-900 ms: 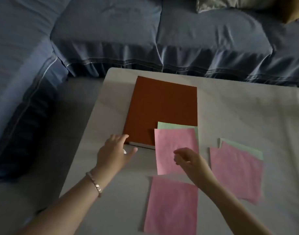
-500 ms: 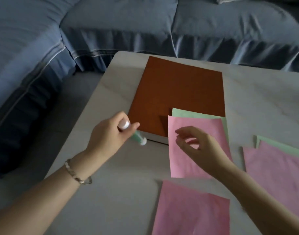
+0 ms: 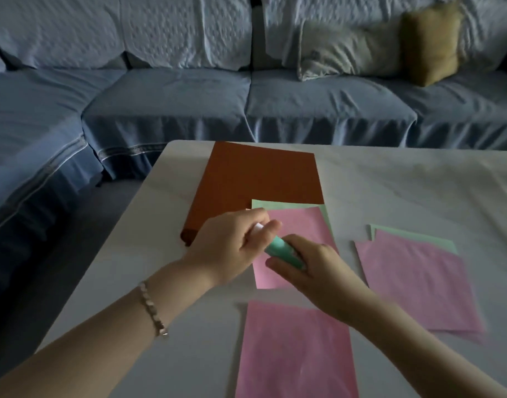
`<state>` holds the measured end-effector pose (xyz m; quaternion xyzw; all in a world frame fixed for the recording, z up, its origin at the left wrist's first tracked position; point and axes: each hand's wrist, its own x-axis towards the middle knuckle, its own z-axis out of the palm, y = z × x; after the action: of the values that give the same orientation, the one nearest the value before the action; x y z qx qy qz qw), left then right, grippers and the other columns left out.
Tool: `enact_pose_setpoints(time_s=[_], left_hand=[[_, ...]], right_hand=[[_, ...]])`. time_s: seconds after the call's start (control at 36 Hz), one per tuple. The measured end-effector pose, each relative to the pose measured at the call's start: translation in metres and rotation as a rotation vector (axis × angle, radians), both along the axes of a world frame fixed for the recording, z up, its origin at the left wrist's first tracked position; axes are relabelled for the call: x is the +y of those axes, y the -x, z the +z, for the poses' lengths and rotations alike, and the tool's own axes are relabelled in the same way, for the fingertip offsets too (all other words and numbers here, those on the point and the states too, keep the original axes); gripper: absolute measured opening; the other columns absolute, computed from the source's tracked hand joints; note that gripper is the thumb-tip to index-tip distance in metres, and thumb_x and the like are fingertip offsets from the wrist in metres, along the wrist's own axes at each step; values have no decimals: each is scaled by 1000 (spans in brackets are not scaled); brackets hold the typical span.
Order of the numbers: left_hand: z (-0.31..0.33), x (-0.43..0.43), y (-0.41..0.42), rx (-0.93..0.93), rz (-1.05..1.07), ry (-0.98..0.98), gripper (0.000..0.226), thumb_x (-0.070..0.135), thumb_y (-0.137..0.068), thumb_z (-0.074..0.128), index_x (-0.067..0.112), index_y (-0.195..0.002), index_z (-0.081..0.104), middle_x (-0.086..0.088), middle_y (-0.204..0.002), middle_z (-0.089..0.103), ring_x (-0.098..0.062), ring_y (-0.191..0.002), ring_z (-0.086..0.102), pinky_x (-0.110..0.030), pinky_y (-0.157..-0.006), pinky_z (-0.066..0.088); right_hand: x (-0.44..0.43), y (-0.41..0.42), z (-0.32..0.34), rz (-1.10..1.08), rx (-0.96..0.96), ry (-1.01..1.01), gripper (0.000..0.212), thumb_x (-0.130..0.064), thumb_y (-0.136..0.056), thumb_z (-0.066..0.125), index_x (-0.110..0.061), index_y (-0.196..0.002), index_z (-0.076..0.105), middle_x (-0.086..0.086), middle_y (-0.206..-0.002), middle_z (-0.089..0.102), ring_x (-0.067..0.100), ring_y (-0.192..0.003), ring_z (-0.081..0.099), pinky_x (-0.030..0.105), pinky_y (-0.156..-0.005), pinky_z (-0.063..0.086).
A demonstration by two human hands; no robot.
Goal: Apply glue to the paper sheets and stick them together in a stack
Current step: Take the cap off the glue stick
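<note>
A small glue stick with a green body and a white end is held between both hands above the table. My left hand grips its white end. My right hand grips the green end. Under them lies a pink sheet on top of a green sheet. A second pink sheet lies nearest to me. To the right, another pink sheet covers most of a green sheet.
A brown-orange book lies at the far left of the white table, partly under the middle sheets. A blue sofa wraps round the far and left sides, with a grey cushion and a mustard cushion.
My left hand picked the glue stick up off the table by the book. My right hand came over and took hold of its green end. The camera tilted up toward the sofa.
</note>
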<state>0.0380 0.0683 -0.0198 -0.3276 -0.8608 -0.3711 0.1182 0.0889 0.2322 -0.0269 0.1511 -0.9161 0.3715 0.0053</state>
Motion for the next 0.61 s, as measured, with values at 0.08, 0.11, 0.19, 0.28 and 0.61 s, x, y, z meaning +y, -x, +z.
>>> enact_pose_setpoints(time_s=[0.08,0.11,0.19,0.28,0.61], left_hand=[[-7,6,-6,152,96,-1,35,36,-88,34,30,-55,23,9,-42,27,-9,-44,31,-18,-42,18],[-8,7,-7,199,106,-28,33,31,-86,35,29,-55,25,11,-43,25,-9,-44,30,-18,-42,17],[-14,8,-13,263,99,-85,36,23,-83,38,24,-47,38,14,-43,29,-9,-40,28,-11,-41,14],[-16,7,-19,154,183,-67,41,29,-82,35,16,-44,42,5,-39,36,-7,-39,29,-22,-39,21],[-54,-60,15,-152,611,799,42,46,-99,28,14,-96,55,-3,-96,66,-23,-88,63,-27,-64,40]], right_hand=[[0,-13,0,-25,-6,-33,21,-51,-85,49,-30,-87,48,-9,-67,51,11,-59,49,30,-55,41],[-1,-17,1,-32,-3,-44,20,-51,-85,48,-31,-85,47,-9,-66,51,10,-58,49,28,-55,40],[-4,-27,2,-49,37,-87,18,-51,-87,47,-33,-84,43,-13,-61,44,7,-52,43,17,-49,33],[-3,-34,-6,-69,140,-181,22,-50,-89,47,-28,-90,50,-17,-58,38,4,-47,39,14,-45,27],[31,-53,-50,-295,-93,156,12,-28,-86,60,-28,-77,51,-13,-54,49,7,-46,39,18,-45,27]])
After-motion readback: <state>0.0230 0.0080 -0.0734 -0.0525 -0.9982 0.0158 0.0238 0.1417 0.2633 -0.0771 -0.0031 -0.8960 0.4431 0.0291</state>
